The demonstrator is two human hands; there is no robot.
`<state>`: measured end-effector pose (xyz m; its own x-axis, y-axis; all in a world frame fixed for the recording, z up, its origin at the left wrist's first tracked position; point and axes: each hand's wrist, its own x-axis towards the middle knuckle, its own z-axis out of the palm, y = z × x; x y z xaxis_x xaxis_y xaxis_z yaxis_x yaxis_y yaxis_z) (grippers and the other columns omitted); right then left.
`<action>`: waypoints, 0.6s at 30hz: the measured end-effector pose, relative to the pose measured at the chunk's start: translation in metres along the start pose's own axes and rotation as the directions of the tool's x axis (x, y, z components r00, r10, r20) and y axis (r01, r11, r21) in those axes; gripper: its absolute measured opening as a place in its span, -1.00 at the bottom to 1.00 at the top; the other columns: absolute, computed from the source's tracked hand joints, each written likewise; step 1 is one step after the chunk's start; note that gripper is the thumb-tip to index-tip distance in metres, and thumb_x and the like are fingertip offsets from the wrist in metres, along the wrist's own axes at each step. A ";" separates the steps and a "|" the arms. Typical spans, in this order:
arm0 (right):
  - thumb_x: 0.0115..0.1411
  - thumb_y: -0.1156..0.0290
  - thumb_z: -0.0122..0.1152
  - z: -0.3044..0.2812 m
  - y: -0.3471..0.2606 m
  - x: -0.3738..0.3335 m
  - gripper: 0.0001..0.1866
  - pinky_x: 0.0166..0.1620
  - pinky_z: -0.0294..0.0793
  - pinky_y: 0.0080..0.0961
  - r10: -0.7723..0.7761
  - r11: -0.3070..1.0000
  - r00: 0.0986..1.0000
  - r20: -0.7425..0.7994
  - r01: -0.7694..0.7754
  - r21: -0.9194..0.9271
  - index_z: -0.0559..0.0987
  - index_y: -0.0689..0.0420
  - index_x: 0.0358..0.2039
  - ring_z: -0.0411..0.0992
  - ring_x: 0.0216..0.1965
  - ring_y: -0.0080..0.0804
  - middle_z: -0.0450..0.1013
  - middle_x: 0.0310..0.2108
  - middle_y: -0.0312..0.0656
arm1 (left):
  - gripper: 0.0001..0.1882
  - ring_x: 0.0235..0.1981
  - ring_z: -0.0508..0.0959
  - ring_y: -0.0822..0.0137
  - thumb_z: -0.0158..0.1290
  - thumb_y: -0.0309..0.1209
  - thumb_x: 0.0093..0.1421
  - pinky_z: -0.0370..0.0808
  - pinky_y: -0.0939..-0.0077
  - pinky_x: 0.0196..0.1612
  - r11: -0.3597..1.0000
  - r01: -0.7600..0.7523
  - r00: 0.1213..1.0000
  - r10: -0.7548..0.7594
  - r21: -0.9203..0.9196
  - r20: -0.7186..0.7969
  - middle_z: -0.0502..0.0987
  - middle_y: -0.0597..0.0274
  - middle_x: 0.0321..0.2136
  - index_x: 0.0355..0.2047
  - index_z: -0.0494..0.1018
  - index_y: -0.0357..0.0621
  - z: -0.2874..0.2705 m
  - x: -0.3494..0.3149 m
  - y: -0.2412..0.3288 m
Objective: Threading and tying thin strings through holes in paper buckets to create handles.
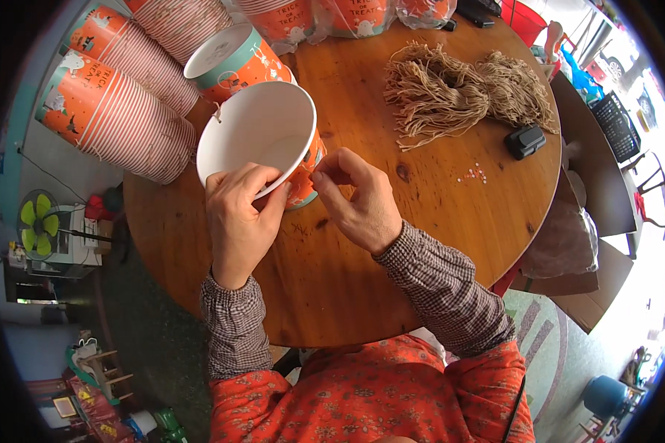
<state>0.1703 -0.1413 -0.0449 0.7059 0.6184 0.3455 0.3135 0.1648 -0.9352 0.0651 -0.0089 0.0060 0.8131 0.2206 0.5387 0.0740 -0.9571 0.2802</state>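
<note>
My left hand (pixel 238 215) grips the near rim of an orange paper bucket (pixel 257 131) with a white inside, tilted with its mouth toward me over the round wooden table (pixel 436 221). My right hand (pixel 357 201) is at the bucket's right side, its thumb and forefinger pinched against the orange wall near the rim. A short bit of twine sticks out at the bucket's far left rim. What the pinched fingers hold is too small to make out.
Long stacks of matching orange buckets (pixel 118 111) lie on their sides at the table's left and back. A heap of tan twine pieces (pixel 462 92) lies at the back right, beside a small black device (pixel 525 140) and some tiny pink bits (pixel 474 175). A fan (pixel 37 221) stands on the floor at left.
</note>
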 end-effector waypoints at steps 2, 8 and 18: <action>0.18 0.51 0.15 0.000 0.000 0.001 -0.87 -0.19 0.49 -0.53 0.009 1.000 1.000 0.002 -0.009 -0.004 0.47 0.32 -0.32 0.49 -0.35 -0.51 0.51 -0.43 -0.16 | -0.90 -0.45 0.50 0.28 0.17 -0.49 0.03 0.26 0.40 -0.24 1.000 -0.030 0.999 0.030 -0.003 -0.018 0.50 0.31 -0.53 -0.45 0.45 -0.13 0.000 0.000 0.000; 0.18 0.51 0.15 0.000 0.002 0.002 -0.87 -0.20 0.50 -0.54 0.032 0.999 0.999 0.022 -0.032 -0.003 0.48 0.31 -0.31 0.48 -0.36 -0.52 0.51 -0.42 -0.16 | -0.89 -0.45 0.50 0.30 0.17 -0.50 0.03 0.25 0.40 -0.25 0.999 -0.043 0.999 0.043 0.005 -0.020 0.50 0.32 -0.53 -0.45 0.45 -0.13 -0.001 0.001 0.002; 0.20 0.47 0.18 0.001 0.001 0.005 -0.85 -0.25 0.50 -0.58 0.084 0.996 0.996 0.013 -0.084 -0.011 0.49 0.28 -0.27 0.47 -0.40 -0.57 0.51 -0.44 -0.21 | -0.87 -0.47 0.49 0.31 0.16 -0.40 0.11 0.23 0.41 -0.23 0.995 -0.080 0.997 0.079 -0.064 -0.011 0.51 0.32 -0.56 -0.49 0.46 -0.15 -0.003 0.003 0.000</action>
<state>0.1736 -0.1375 -0.0441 0.7216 0.6397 0.2648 0.2601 0.1039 -0.9600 0.0665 -0.0080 0.0099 0.8101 0.1461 0.5678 -0.0281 -0.9577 0.2865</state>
